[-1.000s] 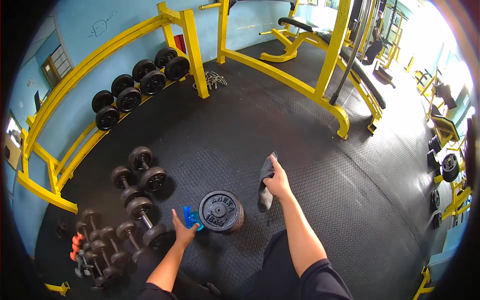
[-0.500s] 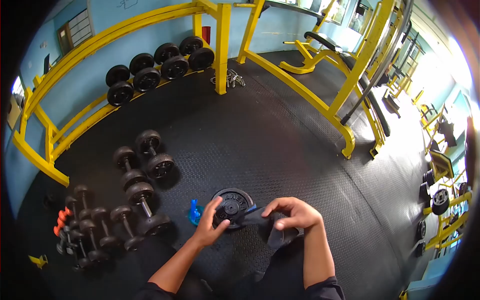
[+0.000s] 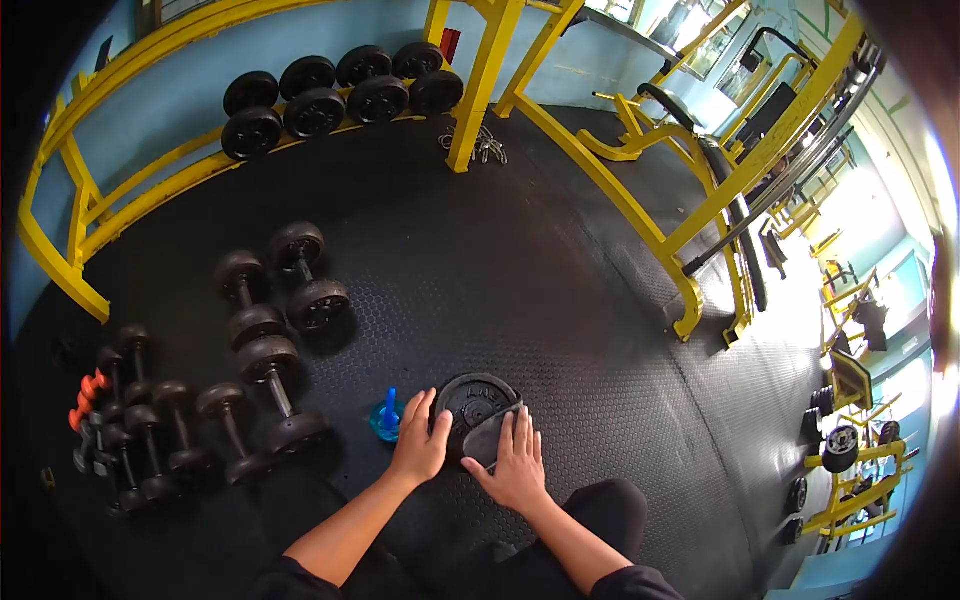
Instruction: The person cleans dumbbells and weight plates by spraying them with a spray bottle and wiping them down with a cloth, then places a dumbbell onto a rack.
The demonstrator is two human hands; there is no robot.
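Observation:
A round black weight plate (image 3: 478, 392) with raised letters lies on the floor mat before me. Over its lower right part is a dark grey cloth (image 3: 484, 440). My right hand (image 3: 515, 463) rests flat on the cloth, fingers stretched out and thumb spread to the left. At the plate's left edge, my left hand (image 3: 420, 440) has its fingers extended and thumb apart; whether it touches the rim I cannot tell. Just left of that hand stands a translucent blue bottle (image 3: 388, 418) with a blue top.
Several dark dumbbells (image 3: 270, 375) lie on the black rubber floor to the left, with orange dumbbells (image 3: 88, 400) farther out. A yellow rack (image 3: 185, 160) holds more dumbbells at the back. Yellow gym machines (image 3: 640, 215) stand to the right. My knee (image 3: 610, 510) is close below.
My right hand has moved left and down, laying the cloth from its fingers onto the plate. My left hand has shifted slightly right beside the plate. The view has tilted.

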